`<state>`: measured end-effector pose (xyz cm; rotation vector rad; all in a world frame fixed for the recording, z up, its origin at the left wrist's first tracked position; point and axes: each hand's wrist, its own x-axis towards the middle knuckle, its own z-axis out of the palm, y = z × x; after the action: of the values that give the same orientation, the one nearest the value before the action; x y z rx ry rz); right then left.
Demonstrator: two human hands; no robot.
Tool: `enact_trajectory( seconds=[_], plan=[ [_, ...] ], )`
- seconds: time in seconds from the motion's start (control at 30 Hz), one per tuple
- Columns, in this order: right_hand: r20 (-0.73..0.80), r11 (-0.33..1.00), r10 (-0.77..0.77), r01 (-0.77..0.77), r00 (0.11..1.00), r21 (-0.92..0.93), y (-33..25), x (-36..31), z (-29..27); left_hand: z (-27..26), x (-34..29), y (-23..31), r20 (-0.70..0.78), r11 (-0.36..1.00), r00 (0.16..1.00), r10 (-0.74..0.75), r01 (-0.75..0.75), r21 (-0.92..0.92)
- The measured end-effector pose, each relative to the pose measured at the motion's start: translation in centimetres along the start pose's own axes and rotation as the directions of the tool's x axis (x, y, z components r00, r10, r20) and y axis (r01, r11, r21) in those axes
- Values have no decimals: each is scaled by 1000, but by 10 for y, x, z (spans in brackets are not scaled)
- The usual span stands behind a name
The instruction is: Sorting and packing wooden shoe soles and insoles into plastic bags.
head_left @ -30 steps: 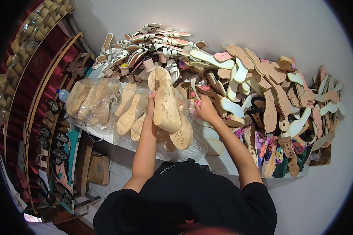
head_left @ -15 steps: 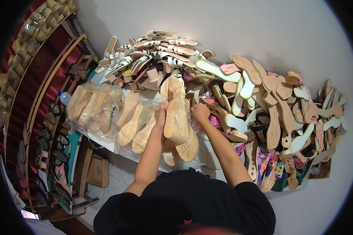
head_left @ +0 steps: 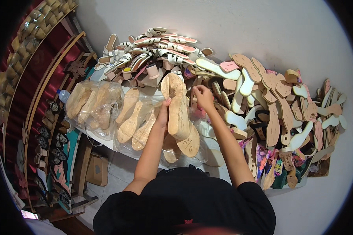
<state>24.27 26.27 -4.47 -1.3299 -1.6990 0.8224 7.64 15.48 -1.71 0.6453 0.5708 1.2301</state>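
My left hand (head_left: 163,111) grips a pale wooden wedge sole (head_left: 178,117) by its left side. The sole stands up in front of me, with rough brown marks near its upper end. To the right of it is my right hand (head_left: 202,97), its fingers pinched together; what they hold, if anything, is too small to make out. Below the held sole, another wooden sole (head_left: 189,143) with handwriting on it lies on clear plastic. More wooden soles (head_left: 129,127) in plastic lie left of my left forearm.
A bag of wooden soles (head_left: 94,103) lies at the left of the table. White strappy sandals (head_left: 164,47) are heaped at the back. Tan and white insoles (head_left: 278,94) pile up on the right. Shelves with shoes (head_left: 59,149) stand at far left, a cardboard box (head_left: 97,169) on the floor.
My right hand has risen slightly, its fingers now turned toward the sole's upper part. The wooden sole has tilted a little, showing more of its side, still in my left hand.
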Motion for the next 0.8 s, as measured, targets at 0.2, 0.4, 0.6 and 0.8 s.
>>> enact_trajectory(
  seconds=[0.2,0.4,0.6,0.8],
  plan=[
    [574,853,167,-409,801,323,-66,-95,-27,38,-17,-1,-55,999,998,-34,35,17],
    [631,765,2,-408,776,498,-72,-128,-54,68,-31,-14,28,996,997,-67,65,61],
    [633,588,199,-607,749,534,-59,-154,-80,85,-34,-43,-11,976,1000,-16,18,219],
    [592,529,202,-595,780,604,-43,-189,-108,85,-43,-70,-65,802,998,-26,60,594]
  ],
)
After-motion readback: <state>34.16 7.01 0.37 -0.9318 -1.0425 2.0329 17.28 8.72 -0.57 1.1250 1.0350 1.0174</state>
